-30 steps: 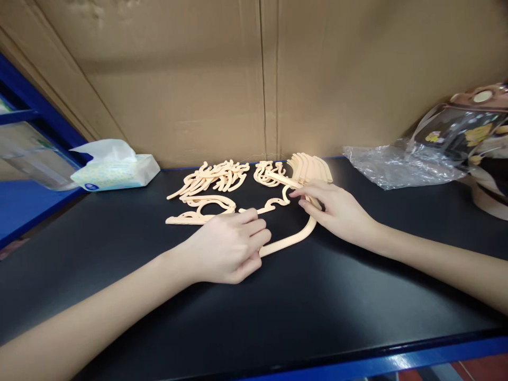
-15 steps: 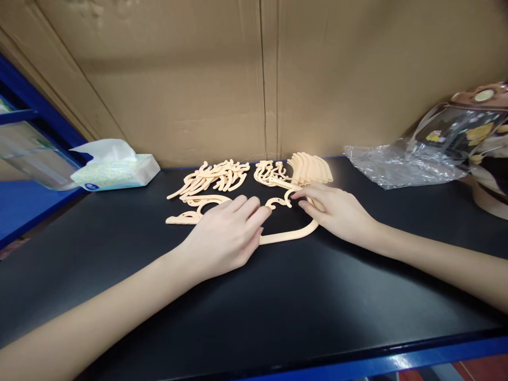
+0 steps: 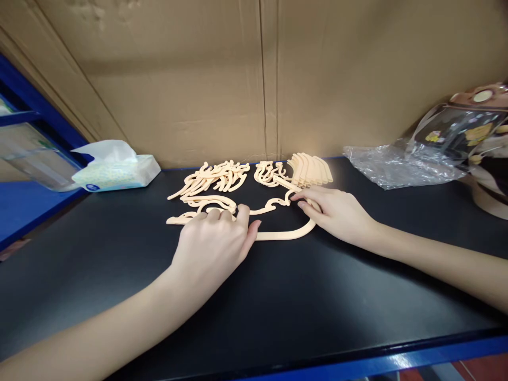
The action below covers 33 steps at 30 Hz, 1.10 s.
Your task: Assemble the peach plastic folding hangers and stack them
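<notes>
A beige plastic clothes hanger (image 3: 283, 235) lies on the black table between my hands, its long lower bar bending up at the right. My left hand (image 3: 212, 238) curls over the hanger's left end, thumb apart; its fingertips and what lies under them are hidden. At the other end, my right hand (image 3: 337, 214) pinches the hanger near a curved piece. A wavy hook part (image 3: 280, 202) stands at the top between the hands. Beyond my left hand, more hanger pieces (image 3: 208, 200) rest, partly covered by the fingers.
Behind lie a heap of curved arm pieces (image 3: 218, 177), a small pile of hooks (image 3: 270, 173) and a row of flat curved bars (image 3: 309, 169). A tissue pack (image 3: 119, 172) stands left. Crumpled clear plastic (image 3: 405, 166) and a transparent bag (image 3: 452, 132) sit right, before cardboard (image 3: 178, 79).
My left hand has shifted left and turned, uncovering the hanger's upper strip between the hands. The lower bar has moved slightly up. My right hand stays nearly in place.
</notes>
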{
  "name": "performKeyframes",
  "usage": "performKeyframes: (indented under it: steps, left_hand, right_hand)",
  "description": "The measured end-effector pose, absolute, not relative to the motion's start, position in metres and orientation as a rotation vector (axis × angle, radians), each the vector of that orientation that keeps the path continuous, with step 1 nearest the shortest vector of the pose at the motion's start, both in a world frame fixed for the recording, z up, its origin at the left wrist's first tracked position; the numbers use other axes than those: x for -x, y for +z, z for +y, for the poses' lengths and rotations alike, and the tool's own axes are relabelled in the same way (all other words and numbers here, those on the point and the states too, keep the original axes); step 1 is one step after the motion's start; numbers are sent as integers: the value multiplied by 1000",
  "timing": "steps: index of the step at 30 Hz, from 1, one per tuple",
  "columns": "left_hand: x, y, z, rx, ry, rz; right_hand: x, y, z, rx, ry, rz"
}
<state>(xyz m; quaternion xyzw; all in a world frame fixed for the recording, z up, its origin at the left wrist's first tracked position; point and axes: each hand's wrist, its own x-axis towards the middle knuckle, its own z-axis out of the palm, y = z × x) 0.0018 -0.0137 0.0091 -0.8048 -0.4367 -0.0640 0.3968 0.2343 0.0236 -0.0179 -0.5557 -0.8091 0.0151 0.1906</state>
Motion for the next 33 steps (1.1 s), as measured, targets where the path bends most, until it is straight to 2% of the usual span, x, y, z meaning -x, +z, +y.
performKeyframes:
  steps: [6, 22, 33]
  left_hand:
    - [-3, 7, -16, 2090, -129, -1142]
    - [-3, 5, -15, 2511, -361, -652]
    - [0, 2, -2, 2868, -325, -511]
  right_hand:
    - [-234, -18, 24, 1561, 28, -2285]
    - [-234, -16, 22, 1562, 28, -2307]
    - [-232, -16, 22, 1562, 20, -2325]
